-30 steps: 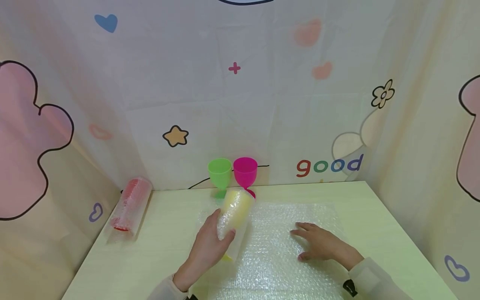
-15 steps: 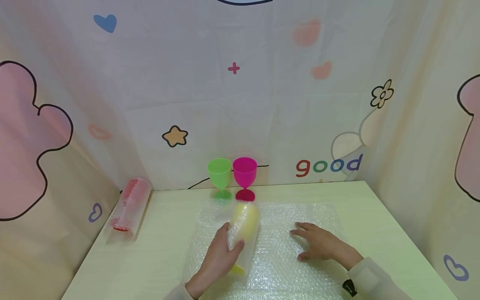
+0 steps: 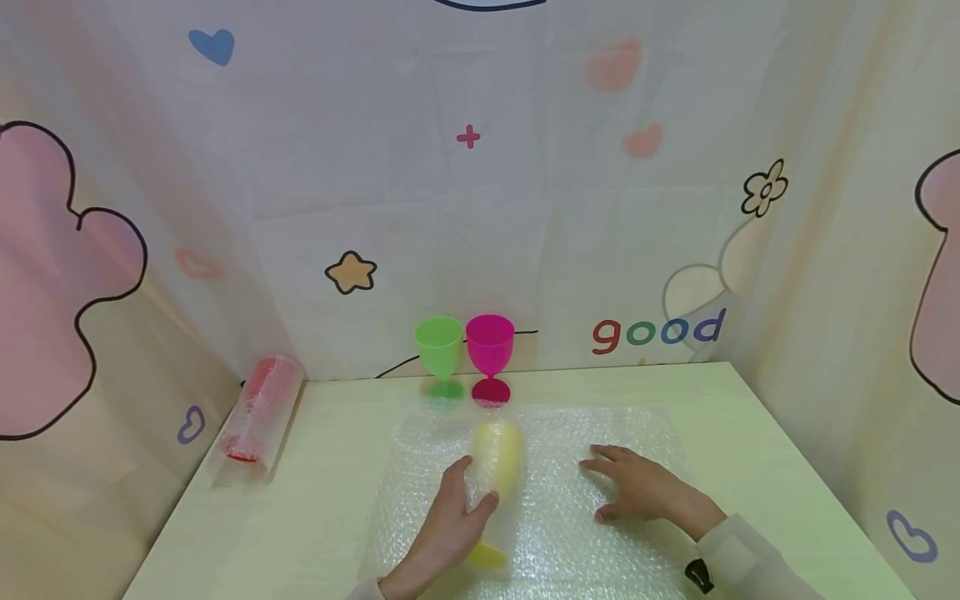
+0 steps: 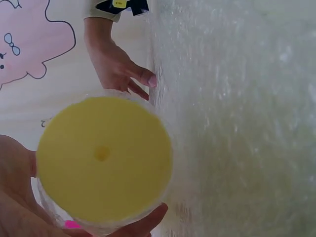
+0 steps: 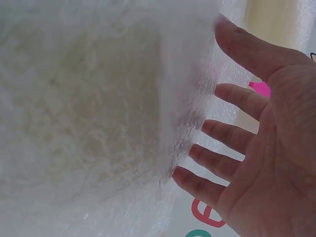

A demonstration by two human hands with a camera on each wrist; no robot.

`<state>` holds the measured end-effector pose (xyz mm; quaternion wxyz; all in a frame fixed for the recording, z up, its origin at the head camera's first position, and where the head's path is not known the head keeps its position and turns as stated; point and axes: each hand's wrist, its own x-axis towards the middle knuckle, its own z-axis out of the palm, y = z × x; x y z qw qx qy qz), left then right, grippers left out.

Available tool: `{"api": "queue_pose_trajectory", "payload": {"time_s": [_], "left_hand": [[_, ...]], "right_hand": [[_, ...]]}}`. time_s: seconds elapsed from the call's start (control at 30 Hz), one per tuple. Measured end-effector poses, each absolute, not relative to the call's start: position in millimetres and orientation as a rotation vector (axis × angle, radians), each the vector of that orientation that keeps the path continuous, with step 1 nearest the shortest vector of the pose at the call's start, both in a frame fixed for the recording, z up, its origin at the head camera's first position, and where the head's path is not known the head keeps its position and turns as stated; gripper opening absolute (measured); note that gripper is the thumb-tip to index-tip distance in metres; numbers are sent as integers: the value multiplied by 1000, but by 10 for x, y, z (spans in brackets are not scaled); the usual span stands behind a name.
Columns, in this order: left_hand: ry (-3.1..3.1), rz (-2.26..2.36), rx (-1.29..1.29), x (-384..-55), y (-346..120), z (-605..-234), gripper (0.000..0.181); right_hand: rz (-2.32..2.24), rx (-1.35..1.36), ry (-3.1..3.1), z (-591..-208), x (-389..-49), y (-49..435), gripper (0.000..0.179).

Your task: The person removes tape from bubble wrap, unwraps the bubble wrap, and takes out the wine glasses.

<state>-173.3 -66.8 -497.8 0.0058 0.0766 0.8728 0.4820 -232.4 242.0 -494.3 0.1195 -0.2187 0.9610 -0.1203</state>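
Observation:
My left hand (image 3: 448, 521) grips a yellow goblet (image 3: 501, 454) rolled in clear bubble wrap, lying slanted over the sheet's middle. Its round yellow base (image 4: 103, 160) faces the left wrist camera, with fingers curled around the wrapped side. Beneath it a flat bubble wrap sheet (image 3: 577, 542) covers the table's middle. On the right part of that sheet, my right hand (image 3: 645, 485) rests with fingers spread, its fingertips (image 5: 224, 89) touching the film in the right wrist view.
Behind the sheet stand a green goblet (image 3: 439, 350) and a pink goblet (image 3: 491, 346), upright side by side. A red item in bubble wrap (image 3: 262, 408) lies along the table's left edge. A printed curtain (image 3: 480, 208) surrounds the table (image 3: 322, 500) at back and sides.
My left hand has lowered the wrapped yellow goblet toward me and slightly right, onto the sheet. The pink goblet's foot has come into sight. The right hand has stayed in place.

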Motion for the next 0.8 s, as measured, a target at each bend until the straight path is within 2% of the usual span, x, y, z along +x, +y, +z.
{"api": "queue_pose_trajectory", "payload": {"time_s": [0.4, 0.67, 0.8], "left_hand": [[2718, 1420, 296, -1601, -655, -4905, 75], [2658, 1446, 448, -1604, -711, -4809, 47], [2688, 1410, 582, -1642, -736, -4857, 46]], "right_hand": [[-349, -615, 2800, -4928, -2311, 2404, 75], [-330, -635, 2811, -4938, -2338, 2415, 76], [-332, -655, 2823, -4951, -2343, 2423, 76]]}}
